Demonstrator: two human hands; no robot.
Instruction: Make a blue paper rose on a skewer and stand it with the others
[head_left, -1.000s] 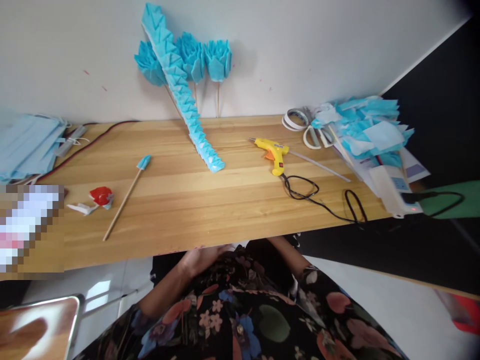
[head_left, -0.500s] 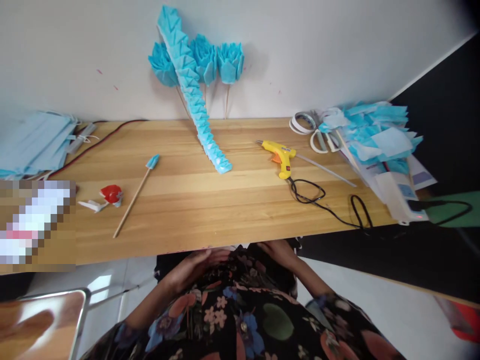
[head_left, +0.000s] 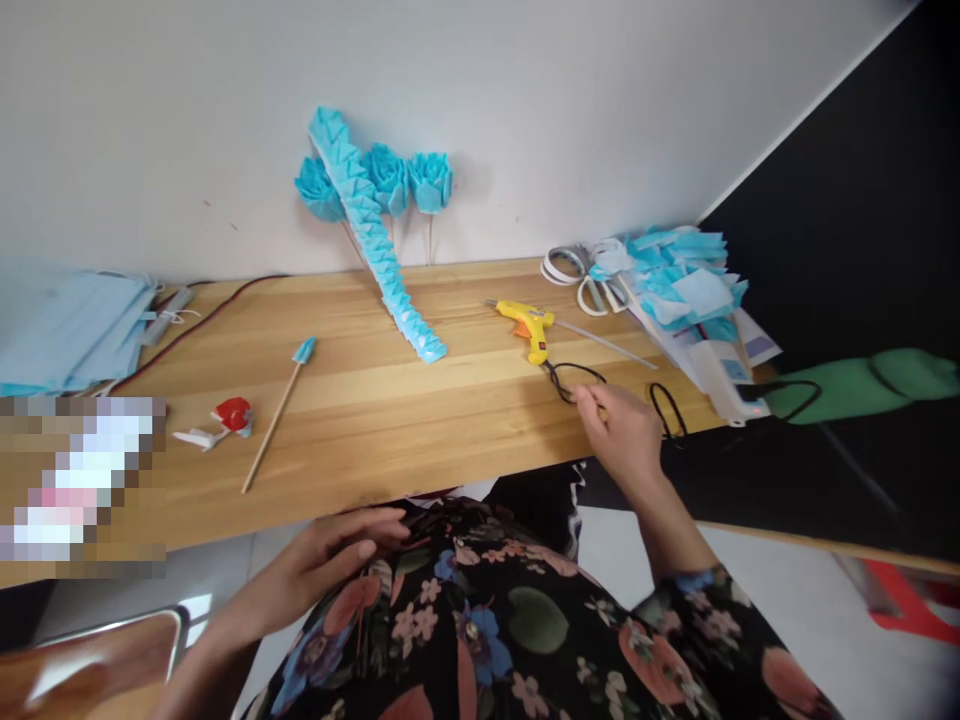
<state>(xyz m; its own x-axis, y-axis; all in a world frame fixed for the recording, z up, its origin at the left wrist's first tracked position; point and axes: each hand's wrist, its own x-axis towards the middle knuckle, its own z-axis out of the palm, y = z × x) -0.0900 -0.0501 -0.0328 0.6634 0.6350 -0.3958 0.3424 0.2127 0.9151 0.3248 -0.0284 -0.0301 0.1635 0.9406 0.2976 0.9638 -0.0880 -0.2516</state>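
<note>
My left hand (head_left: 349, 547) rests open on my lap, below the table edge, fingers stretched over the flowered black garment. My right hand (head_left: 621, 425) is raised over the front of the table with its fingers curled and nothing visible in them. Closest to it are the black cord (head_left: 576, 368) and the yellow hot glue gun (head_left: 531, 328), which lies on its side with a glue stick (head_left: 611, 344) behind it. Part of the cord is hidden by the hand. A wooden stick (head_left: 271, 428) with a small blue folded tip (head_left: 304, 350) lies to the left.
A pleated blue strip (head_left: 379, 250) leans on the wall before three blue flowers (head_left: 430, 183) on sticks. Blue pieces (head_left: 682, 280), a tape roll (head_left: 564, 266) and scissors (head_left: 602, 296) lie right. Face masks (head_left: 75, 325) and a red-and-white object (head_left: 234, 415) are left.
My right hand has risen from my lap to above the table near the glue gun's cord. My left hand stays on my lap, shifted a little. The view has turned slightly.
</note>
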